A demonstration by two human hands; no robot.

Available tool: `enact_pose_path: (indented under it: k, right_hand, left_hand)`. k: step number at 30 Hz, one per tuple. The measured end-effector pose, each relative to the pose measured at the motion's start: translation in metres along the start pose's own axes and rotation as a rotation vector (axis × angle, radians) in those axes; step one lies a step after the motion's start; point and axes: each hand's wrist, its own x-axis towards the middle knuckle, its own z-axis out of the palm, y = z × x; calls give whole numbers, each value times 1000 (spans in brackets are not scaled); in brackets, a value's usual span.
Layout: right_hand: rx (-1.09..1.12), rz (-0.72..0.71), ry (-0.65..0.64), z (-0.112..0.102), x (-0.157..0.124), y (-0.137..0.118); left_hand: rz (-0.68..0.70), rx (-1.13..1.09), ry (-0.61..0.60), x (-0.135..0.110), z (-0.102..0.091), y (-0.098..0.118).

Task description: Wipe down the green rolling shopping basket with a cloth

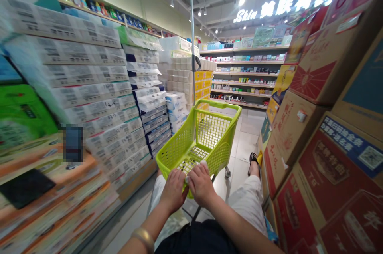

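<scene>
In front of my knees is a lime-green plastic shopping cart [214, 128] with a lattice basket and a metal frame. No goods show in its basket. My left hand [174, 191] has its fingers curled over the near rim. Close beside it, my right hand [201, 182] is closed at the same rim. A small crumpled white piece [204, 164], like tissue or a wipe, pokes out past the right fingers. Another bit of white shows between the two hands. The rim under my fingers is mostly hidden.
Tall stacks of wrapped paper packs [98, 72] line the left. Cardboard boxes [308, 122] tower close on the right. A dark flat object [26, 188] lies on the orange packs at lower left. Shelves of small goods [245, 62] stand beyond the tiled aisle [248, 134].
</scene>
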Motion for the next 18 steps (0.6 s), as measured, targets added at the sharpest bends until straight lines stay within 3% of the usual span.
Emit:
enact_pose_path:
  k: [2, 5, 10, 14, 18]
  right_hand:
    - [4, -97, -56, -3, 0, 0]
    - [0, -189, -148, -18, 13, 24]
    - [-28, -10, -64, -32, 30, 57]
    - [-67, 105, 67, -11, 16, 30]
    - [-28, -17, 24, 3, 1, 3]
  left_hand:
    - [7, 5, 1, -1, -3, -2]
    - [-17, -13, -27, -1, -4, -2]
    - [-40, -55, -41, 2, 2, 2]
    - [-41, -45, -37, 5, 8, 5]
    - [-17, -40, -27, 5, 6, 4]
